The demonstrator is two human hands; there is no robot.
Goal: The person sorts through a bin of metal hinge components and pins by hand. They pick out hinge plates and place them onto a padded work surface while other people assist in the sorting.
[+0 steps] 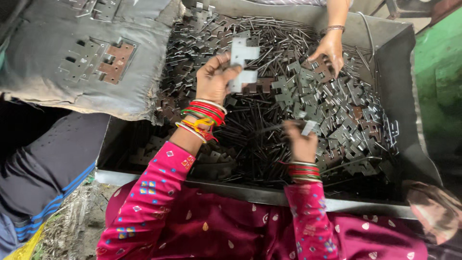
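My left hand (213, 79) is raised over a big metal tray (403, 91) and grips a flat grey notched metal plate (242, 65), held upright. My right hand (299, 139) hovers lower, pinching a thin dark metal pin (276, 127) and a small grey plate (309, 127) at its fingertips. Under both hands lies a heap of notched plates (332, 103) and long thin pins (262, 36). Both wrists wear red and green bangles above pink patterned sleeves.
Another person's hand (331, 48) with a bracelet reaches into the heap from the far side. A grey cloth pad (72, 62) with several plates on it lies at the upper left. A dark sleeve with blue stripes (43, 173) is on the left.
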